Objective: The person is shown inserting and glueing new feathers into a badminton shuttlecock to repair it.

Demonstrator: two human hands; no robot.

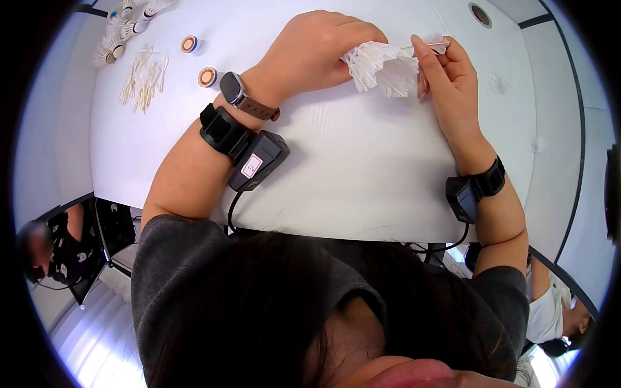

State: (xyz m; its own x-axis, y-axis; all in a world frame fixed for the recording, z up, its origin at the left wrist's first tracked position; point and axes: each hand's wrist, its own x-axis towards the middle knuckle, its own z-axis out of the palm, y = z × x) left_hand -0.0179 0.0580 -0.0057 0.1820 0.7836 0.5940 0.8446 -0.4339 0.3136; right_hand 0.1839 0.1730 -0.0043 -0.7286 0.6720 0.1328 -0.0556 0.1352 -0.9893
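Note:
My left hand (pixel 323 52) is wrapped round the base end of a white feather shuttlecock (pixel 388 68), whose flared skirt points to the right. Beside the skirt, my right hand (pixel 449 77) pinches a thin stick or feather shaft (pixel 440 44) between thumb and fingers. Its other end reaches toward the top edge of the shuttlecock. The cork end of the shuttlecock is hidden in my left hand.
Several shuttlecocks (pixel 113 45) lie at the upper left, beside a pile of thin white sticks (pixel 145 77). Two small round caps (pixel 189 44) stand on the white table (pixel 362 168). A round hole (pixel 480 14) is at the upper right. Other people sit at both sides.

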